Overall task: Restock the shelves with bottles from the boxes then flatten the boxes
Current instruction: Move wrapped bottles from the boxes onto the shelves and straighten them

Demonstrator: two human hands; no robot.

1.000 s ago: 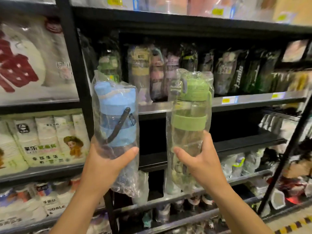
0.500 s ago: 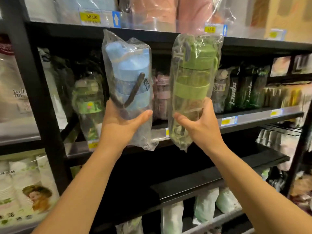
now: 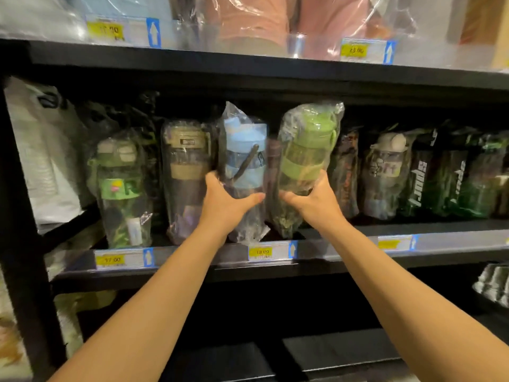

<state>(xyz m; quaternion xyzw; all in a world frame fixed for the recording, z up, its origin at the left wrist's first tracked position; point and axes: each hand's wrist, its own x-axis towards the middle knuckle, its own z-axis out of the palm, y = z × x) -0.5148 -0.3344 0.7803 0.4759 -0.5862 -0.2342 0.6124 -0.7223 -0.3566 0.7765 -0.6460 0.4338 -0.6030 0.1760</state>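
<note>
Two bagged bottles are going onto the shelf (image 3: 192,259) at once. The blue bottle (image 3: 243,161) is sitting in the left hand (image 3: 225,201), fingers curling round its lower half and thumb across the front. The green bottle (image 3: 305,150) is being gripped the same way by the right hand (image 3: 314,201). Both are standing upright and almost touching between the thumbs, with the bag tails hanging below the fingers at about shelf level.

Probably best: lowering the bases flat before loosening the fingers, since the loose plastic is likely to snag. A beige bottle (image 3: 187,166) is standing just outside the left fingers and a dark bagged bottle (image 3: 344,172) just outside the right, so the gap is looking tight. Pushing straight back is looking safest.
</note>
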